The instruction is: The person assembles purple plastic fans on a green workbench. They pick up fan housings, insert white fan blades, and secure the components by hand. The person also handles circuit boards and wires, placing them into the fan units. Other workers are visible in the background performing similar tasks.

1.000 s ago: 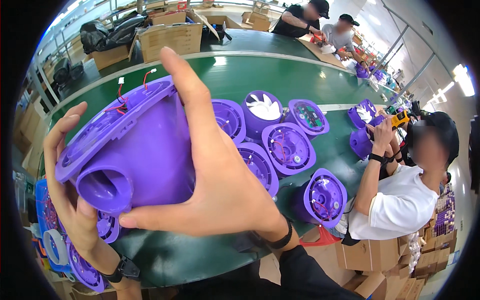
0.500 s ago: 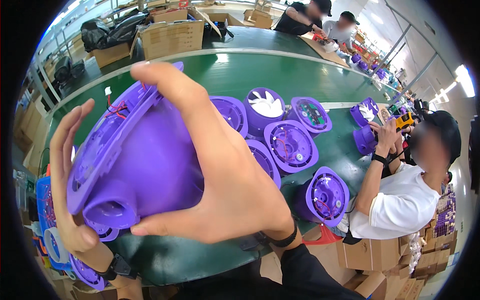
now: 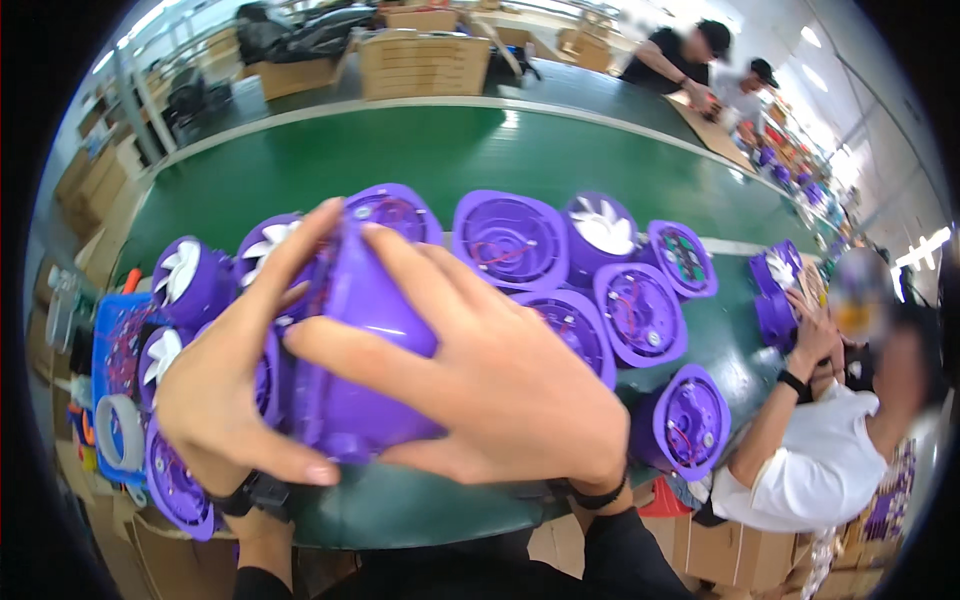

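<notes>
Between my two hands is a purple plastic housing (image 3: pixel 370 330), turned on its side with its smooth rounded shell toward my right. My right hand (image 3: pixel 520 375) spreads its fingers over the shell and grips it. My left hand (image 3: pixel 215 395) curls along the open rim side, fingers at the top and thumb near the bottom edge. The inside of the held housing is mostly hidden. Behind it sits another purple housing (image 3: pixel 392 210), and to the right a housing with red wires (image 3: pixel 512 240). By my left wrist lies a tilted purple housing (image 3: pixel 178 490).
Several more purple housings stand around, one with a white fan (image 3: pixel 604 225), one with a green circuit board (image 3: pixel 684 255). At left is a blue bin (image 3: pixel 112 385) of wires with a white ring (image 3: pixel 119 432). A co-worker (image 3: pixel 800 450) sits at right. A carton (image 3: pixel 425 68) stands across the green table (image 3: pixel 440 135).
The held housing has moved lower and away from me and turned, so its wired inside no longer shows. My view has shifted left, revealing fan housings at left.
</notes>
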A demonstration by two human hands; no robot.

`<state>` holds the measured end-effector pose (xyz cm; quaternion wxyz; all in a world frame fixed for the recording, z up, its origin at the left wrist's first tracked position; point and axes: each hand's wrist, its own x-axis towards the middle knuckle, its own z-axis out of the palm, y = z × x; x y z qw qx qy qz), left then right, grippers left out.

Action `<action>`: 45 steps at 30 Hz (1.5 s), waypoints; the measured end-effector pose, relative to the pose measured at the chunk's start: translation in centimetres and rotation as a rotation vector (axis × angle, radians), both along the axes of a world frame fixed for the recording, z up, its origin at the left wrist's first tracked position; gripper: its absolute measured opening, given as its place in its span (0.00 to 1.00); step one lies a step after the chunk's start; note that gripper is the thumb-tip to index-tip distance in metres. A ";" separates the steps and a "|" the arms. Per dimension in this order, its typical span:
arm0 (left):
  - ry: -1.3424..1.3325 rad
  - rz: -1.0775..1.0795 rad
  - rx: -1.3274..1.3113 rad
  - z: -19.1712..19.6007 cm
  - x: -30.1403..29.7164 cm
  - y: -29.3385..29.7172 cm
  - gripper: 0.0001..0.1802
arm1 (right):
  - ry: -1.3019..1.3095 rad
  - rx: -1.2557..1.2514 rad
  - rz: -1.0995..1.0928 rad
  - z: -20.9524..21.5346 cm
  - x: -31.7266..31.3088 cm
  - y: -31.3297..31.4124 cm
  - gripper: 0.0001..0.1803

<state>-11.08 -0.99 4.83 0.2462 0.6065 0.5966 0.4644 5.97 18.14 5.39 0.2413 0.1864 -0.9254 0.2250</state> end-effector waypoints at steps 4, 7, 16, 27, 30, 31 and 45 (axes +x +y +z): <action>0.197 -0.105 -0.025 0.3 -0.5 1.0 0.84 | -0.172 0.008 -0.007 0.7 -0.2 0.2 0.47; 0.295 -0.112 -0.005 0.2 -0.7 1.2 0.77 | -0.169 0.024 -0.027 1.0 -0.1 0.5 0.46; 0.201 0.198 -0.180 -0.1 -1.2 1.4 0.38 | -0.107 -0.012 0.156 1.9 0.4 0.9 0.46; -0.156 0.558 0.715 0.7 -0.3 0.9 0.24 | 0.262 -0.698 0.028 -0.7 -1.5 1.6 0.86; -0.061 0.690 0.825 0.1 0.2 2.2 0.24 | 0.013 -0.859 0.174 -1.3 -2.1 1.7 0.85; -0.022 0.728 0.790 -0.2 0.3 2.6 0.24 | 0.015 -0.881 0.150 -1.3 -2.3 1.6 0.84; -0.110 0.116 0.023 0.8 -2.2 -1.5 0.67 | 0.094 -0.338 -0.138 -0.2 -2.1 1.5 0.58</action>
